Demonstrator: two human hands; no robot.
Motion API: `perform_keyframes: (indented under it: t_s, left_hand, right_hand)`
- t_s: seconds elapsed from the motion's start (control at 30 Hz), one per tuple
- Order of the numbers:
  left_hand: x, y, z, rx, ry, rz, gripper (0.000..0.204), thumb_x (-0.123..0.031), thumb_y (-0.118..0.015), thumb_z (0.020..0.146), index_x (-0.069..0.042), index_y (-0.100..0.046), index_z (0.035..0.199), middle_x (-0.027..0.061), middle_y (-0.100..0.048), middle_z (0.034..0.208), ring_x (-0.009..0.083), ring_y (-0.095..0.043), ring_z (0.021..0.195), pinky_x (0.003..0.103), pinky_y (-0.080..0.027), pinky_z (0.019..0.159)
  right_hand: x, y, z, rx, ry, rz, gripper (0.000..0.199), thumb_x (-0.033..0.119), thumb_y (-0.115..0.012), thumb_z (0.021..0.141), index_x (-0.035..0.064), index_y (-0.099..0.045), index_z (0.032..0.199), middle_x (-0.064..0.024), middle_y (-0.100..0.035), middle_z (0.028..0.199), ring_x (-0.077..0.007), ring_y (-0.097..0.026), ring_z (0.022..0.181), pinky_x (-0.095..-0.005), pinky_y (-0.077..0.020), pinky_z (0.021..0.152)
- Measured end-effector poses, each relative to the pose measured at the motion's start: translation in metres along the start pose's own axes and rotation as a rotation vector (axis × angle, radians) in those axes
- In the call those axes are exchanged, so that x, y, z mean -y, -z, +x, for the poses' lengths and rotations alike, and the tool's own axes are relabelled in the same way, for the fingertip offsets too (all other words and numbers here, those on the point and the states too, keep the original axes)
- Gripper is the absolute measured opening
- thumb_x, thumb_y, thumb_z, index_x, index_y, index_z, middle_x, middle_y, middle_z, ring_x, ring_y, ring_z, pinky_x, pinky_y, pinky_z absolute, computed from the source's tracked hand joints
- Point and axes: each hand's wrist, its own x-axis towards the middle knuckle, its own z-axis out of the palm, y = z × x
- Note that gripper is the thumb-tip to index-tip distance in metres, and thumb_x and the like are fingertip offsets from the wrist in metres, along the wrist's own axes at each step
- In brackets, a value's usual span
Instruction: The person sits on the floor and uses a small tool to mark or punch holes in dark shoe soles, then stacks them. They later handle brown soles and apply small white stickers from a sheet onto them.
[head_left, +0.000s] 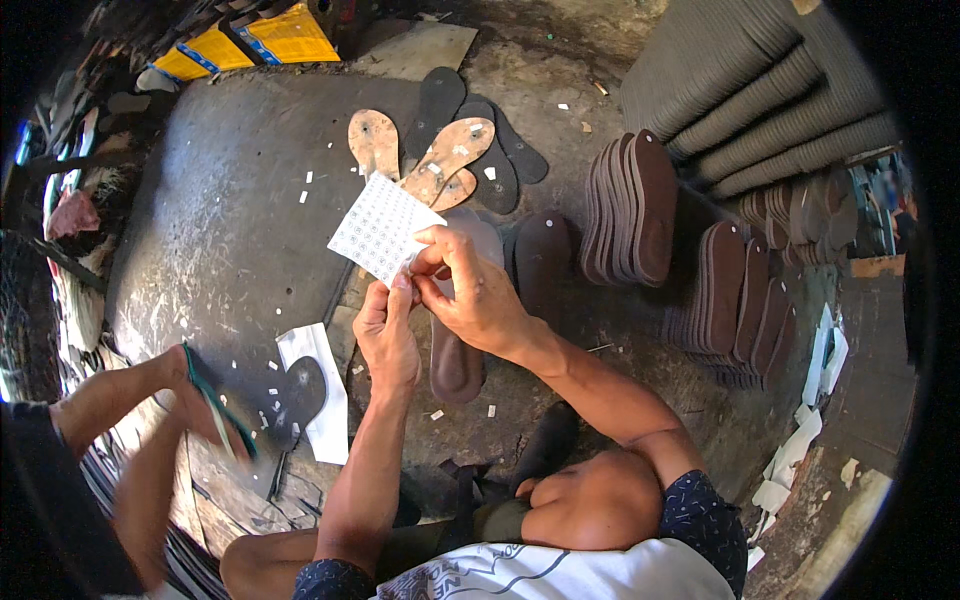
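Note:
A white sheet of small round printed stickers [380, 230] is held up in front of me, tilted. My left hand [388, 335] pinches its lower corner between thumb and fingers. Close against it, my right hand [475, 300] grips the same corner, thumb and index finger pressed together at the edge. Whether a single sticker lies between the fingertips is too small to tell. Below my right hand lies a brown shoe sole [456, 365], partly covered by the hand. Past the sheet, tan sole-shaped templates [455, 150] lie on the floor, partly hidden by it.
Dark soles [440, 100] lie beyond the templates. To the right stand stacks of brown soles [630, 210], some with a white dot, and more piles [725, 300]. Large grey stacked sheets [740, 80] rise behind. Another person's bare limbs and green-edged flip-flop [215, 400] are at left.

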Motion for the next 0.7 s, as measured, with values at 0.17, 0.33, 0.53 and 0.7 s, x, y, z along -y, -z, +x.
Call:
perform_keyframes:
  t_s: [0.17,0.33,0.53,0.7]
  left_hand:
    - [0.0,0.007,0.001,0.031,0.021,0.036,0.025,-0.021,-0.061,0.11,0.0,-0.07,0.12,0.001,-0.069,0.108,0.0089,-0.061,0.098,0.03,-0.051,0.092]
    - [0.01,0.01,0.001,0.059,-0.003,-0.035,0.03,-0.018,-0.059,0.111,0.0,-0.067,0.133,0.006,-0.071,0.127,0.0141,-0.066,0.114,0.033,-0.051,0.102]
    - [0.011,0.018,0.004,0.103,0.018,-0.061,0.026,-0.017,-0.058,0.11,-0.002,-0.067,0.129,0.0048,-0.071,0.124,0.013,-0.065,0.113,0.033,-0.051,0.101]
    - [0.007,0.011,0.001,0.097,0.032,-0.137,0.026,-0.015,-0.058,0.11,-0.002,-0.066,0.131,0.0038,-0.07,0.125,0.0121,-0.064,0.115,0.032,-0.049,0.103]
  right_hand:
    - [0.004,0.001,0.003,-0.002,0.019,-0.049,0.058,-0.004,-0.077,0.088,0.0021,-0.047,0.137,-0.0116,-0.07,0.098,-0.028,-0.073,0.089,-0.0388,-0.0591,0.074]
    - [0.004,0.002,0.003,-0.011,0.015,0.004,0.06,-0.004,-0.077,0.087,0.0028,-0.046,0.138,-0.0106,-0.068,0.093,-0.0277,-0.072,0.087,-0.0392,-0.0589,0.074]
    - [0.01,0.005,0.003,0.016,-0.007,-0.005,0.06,-0.003,-0.077,0.087,0.0027,-0.045,0.139,-0.0107,-0.069,0.094,-0.0268,-0.073,0.084,-0.0384,-0.0592,0.073]
    - [0.006,0.004,0.002,-0.009,0.019,0.027,0.063,-0.003,-0.076,0.087,0.0034,-0.044,0.141,-0.0107,-0.07,0.095,-0.0269,-0.073,0.083,-0.0384,-0.0592,0.073]
